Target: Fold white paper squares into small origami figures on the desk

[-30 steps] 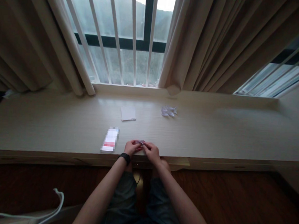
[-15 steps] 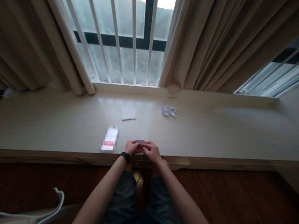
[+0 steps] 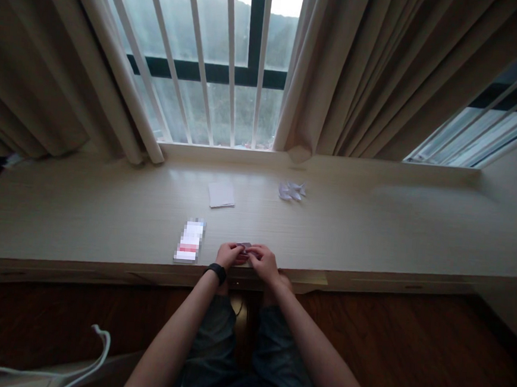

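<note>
Nearest to us are our denim shorts [image 3: 209, 338], with the wooden floor [image 3: 386, 335] around them and a white cable [image 3: 105, 348] curving at the near left. Just past our knees is the near edge of the pale table [image 3: 394, 222]. At that edge, in the middle, our left hand [image 3: 228, 254] and right hand [image 3: 264, 262] meet over a small paper piece [image 3: 244, 245]. The left fingers grasp its left side and the right fingers pinch its right side; we cannot tell its exact folds, as the fingers partly cover it. A black watch [image 3: 217, 272] sits on our left wrist.

To the left of our hands a phone [image 3: 190, 240] lies flat, its lit screen blurred into blocks. Farther off, white paper sheets [image 3: 221, 195] lie stacked slightly askew, and to their right is a cluster of folded papers [image 3: 291, 191]. At the far side, a barred window [image 3: 207, 46] stands between a left curtain [image 3: 84, 66] and a right curtain [image 3: 352, 75], with hills outside.
</note>
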Tool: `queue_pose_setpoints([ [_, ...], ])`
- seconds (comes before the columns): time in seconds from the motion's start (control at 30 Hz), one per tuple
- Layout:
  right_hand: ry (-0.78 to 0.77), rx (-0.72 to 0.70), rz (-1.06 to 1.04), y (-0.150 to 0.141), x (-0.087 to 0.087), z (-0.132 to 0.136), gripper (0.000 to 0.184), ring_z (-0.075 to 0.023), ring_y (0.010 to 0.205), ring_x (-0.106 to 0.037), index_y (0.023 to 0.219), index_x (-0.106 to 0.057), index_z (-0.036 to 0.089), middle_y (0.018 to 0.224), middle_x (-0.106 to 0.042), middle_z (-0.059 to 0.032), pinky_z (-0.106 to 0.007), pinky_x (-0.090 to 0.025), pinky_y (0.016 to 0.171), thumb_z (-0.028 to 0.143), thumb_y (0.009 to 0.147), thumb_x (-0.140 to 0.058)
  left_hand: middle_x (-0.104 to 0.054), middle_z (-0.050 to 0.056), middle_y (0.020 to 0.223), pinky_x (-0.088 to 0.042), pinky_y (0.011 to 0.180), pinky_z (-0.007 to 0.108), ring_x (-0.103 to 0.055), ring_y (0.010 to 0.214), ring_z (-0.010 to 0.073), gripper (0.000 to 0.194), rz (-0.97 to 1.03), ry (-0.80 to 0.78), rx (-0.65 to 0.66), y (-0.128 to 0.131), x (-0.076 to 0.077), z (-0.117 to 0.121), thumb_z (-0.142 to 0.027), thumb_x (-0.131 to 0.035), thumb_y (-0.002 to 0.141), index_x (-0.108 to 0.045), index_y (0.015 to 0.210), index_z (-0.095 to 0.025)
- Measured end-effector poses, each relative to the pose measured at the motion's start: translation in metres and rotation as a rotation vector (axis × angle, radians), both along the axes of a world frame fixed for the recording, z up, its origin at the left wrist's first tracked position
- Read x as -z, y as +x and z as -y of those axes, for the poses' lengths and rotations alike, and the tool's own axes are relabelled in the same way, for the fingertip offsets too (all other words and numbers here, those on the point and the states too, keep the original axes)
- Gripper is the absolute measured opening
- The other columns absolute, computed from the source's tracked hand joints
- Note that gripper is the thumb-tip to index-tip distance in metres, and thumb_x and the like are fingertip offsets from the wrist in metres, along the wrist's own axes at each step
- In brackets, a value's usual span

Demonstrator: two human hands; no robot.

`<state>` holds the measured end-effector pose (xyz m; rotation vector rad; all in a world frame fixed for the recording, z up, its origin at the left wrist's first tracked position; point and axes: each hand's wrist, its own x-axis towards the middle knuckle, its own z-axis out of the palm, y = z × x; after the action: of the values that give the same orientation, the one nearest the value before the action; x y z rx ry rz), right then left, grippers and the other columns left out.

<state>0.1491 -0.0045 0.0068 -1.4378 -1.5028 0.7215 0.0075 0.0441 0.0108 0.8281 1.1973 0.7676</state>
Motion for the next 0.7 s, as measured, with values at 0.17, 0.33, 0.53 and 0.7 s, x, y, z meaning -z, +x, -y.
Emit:
queue_pose_setpoints([
  [0.17, -0.107, 0.210, -0.166, -0.007, 0.001, -0.004, 0.034, -0.0180, 0.076, -0.063, 0.106, -0.058, 0.021, 0.088, -0.068, -0.0037, -0.029, -0.051, 0.070, 0.032, 0.074, -0.062, -0.071, 0.010, 0.078, -0.051, 0.056, 0.023, -0.066, 0.065, 0.0160, 0.020, 0.008, 0.054, 0.020, 0.001, -0.005, 0.002, -0.024, -0.074, 0.065, -0.070, 0.078, -0.010],
  [0.33, -0.143, 0.186, -0.150, -0.005, 0.000, -0.014, 0.019, -0.0194, 0.078, -0.063, 0.087, -0.065, 0.020, 0.084, -0.070, -0.0045, -0.031, -0.050, 0.074, 0.031, 0.073, -0.060, -0.068, 0.008, 0.075, -0.043, 0.048, 0.018, -0.062, 0.065, 0.0143, 0.021, -0.075, 0.190, 0.064, 0.001, -0.007, 0.005, -0.022, -0.070, 0.066, -0.072, 0.083, -0.010],
  [0.53, -0.066, 0.197, -0.199, -0.006, -0.004, -0.007, 0.020, -0.0215, 0.083, -0.064, 0.086, -0.068, 0.018, 0.087, -0.071, -0.0054, -0.032, -0.049, 0.078, 0.025, 0.071, -0.055, -0.070, 0.006, 0.087, -0.047, 0.058, 0.021, -0.061, 0.074, 0.0154, 0.026, -0.102, 0.408, 0.045, 0.000, -0.006, 0.009, -0.018, -0.066, 0.065, -0.072, 0.090, -0.015],
  [0.7, -0.029, 0.209, -0.213, -0.008, -0.019, 0.003, 0.026, -0.0205, 0.083, -0.063, 0.088, -0.067, 0.019, 0.088, -0.070, -0.0055, -0.030, -0.049, 0.078, 0.017, 0.070, -0.049, -0.070, 0.005, 0.084, -0.048, 0.072, 0.024, -0.062, 0.081, 0.0169, 0.022, -0.195, 0.573, -0.016, 0.000, -0.020, 0.017, -0.009, -0.062, 0.065, -0.073, 0.083, -0.017],
])
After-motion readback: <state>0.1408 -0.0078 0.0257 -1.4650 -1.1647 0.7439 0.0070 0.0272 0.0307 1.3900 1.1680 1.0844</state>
